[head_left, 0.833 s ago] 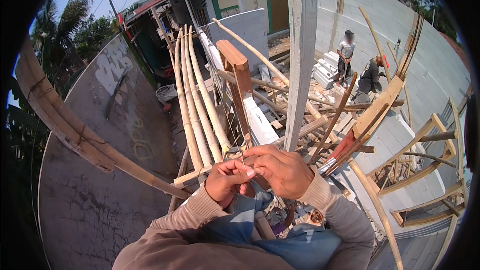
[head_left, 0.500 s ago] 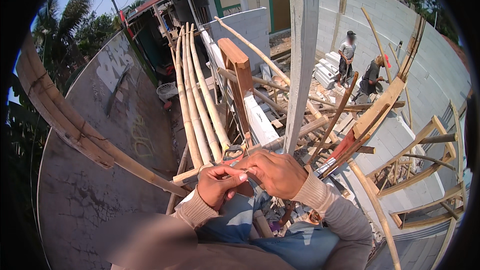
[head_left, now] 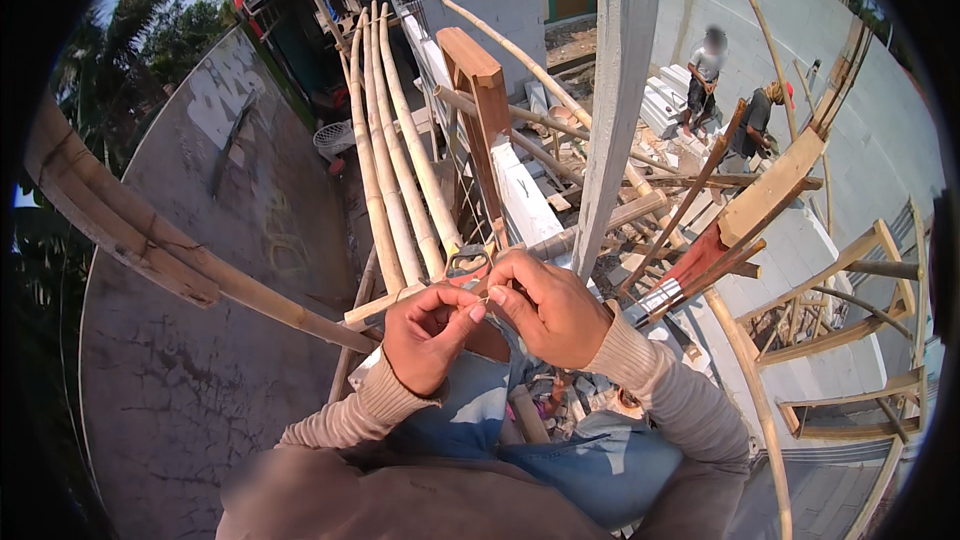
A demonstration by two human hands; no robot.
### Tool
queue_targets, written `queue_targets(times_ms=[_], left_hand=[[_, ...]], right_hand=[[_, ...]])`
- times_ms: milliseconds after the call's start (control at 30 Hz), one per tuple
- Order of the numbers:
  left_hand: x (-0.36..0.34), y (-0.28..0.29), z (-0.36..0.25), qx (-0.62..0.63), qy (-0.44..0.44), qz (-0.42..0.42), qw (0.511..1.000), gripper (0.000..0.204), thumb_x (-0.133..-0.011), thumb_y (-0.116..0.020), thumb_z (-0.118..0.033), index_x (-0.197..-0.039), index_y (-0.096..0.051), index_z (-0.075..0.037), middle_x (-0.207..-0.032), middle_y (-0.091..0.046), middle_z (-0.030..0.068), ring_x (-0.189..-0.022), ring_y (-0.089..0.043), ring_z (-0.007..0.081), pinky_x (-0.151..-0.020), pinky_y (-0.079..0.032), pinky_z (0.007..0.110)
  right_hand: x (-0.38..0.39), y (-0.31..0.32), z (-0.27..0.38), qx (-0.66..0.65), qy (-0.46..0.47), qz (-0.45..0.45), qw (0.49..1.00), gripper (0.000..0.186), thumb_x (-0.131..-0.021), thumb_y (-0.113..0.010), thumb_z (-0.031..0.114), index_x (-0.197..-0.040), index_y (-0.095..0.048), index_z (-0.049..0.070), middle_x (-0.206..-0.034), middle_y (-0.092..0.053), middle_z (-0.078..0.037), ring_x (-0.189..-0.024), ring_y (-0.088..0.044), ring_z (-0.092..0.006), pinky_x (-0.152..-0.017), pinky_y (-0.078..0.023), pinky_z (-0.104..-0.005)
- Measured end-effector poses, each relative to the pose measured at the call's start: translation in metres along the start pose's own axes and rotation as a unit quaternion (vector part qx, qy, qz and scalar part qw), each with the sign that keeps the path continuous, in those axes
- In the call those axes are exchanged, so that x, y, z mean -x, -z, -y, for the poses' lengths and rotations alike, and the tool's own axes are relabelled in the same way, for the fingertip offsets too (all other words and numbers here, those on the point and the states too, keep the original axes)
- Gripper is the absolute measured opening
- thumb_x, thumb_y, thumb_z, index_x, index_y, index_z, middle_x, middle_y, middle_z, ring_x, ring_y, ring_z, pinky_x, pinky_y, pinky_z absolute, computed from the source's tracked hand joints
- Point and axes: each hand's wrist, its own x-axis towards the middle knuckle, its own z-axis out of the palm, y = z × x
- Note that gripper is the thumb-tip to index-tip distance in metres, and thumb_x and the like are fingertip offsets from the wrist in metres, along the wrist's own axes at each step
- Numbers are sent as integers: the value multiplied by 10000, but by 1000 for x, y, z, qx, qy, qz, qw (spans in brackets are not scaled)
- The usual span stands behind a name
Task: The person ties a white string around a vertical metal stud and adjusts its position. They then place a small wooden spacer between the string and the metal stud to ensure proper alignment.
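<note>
Since a moment ago both hands have drifted slightly right; left hand [head_left: 428, 332] and right hand [head_left: 548, 306] meet fingertip to fingertip, pinching thin tie wire [head_left: 480, 298] taut for control; it sits just below the pliers [head_left: 466, 264], beside the bamboo poles [head_left: 400, 180].

My left hand [head_left: 428, 332] and right hand [head_left: 548, 302] meet before my chest, both forearms bent inward in ribbed sleeves, fingers curled, thumb and fingertips of each pinched close together and touching.
</note>
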Motion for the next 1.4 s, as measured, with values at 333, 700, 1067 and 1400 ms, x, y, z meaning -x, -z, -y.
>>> queue_targets(times_ms=[333,700,1067,1400], left_hand=[[1,-6,-3,-18,-35,-10,999,86,-889,-658,-69,-912,-638,12,-613,-560,-28,-459,-436,18,-419,-307,182],[-3,-6,-9,-44,-66,-5,997,75,-869,-676,-40,-907,-648,19,-648,-581,-22,-483,-454,21,-432,-323,182],[-6,-4,-17,-4,25,34,999,83,-863,-673,-58,-904,-652,11,-656,-590,-2,-504,-482,43,-421,-342,189],[-20,8,-9,307,184,86,930,84,-893,-613,-61,-936,-629,9,-775,-601,65,-530,-523,103,-409,-388,222]], right_hand=[[-2,-7,-9,-161,-71,-55,983,82,-854,-650,52,-878,-614,-17,-729,-609,-63,-583,-556,-78,-502,-415,-257],[-5,8,-6,30,76,1,997,64,-884,-583,79,-899,-586,17,-864,-534,-116,-813,-560,-289,-716,-459,-383],[-5,17,-10,-20,101,33,994,113,-801,-669,53,-873,-592,14,-865,-565,-101,-848,-554,-276,-754,-450,-381],[-9,11,-11,54,184,-137,972,149,-719,-749,9,-854,-700,50,-818,-609,-70,-734,-592,-232,-626,-499,-323]])
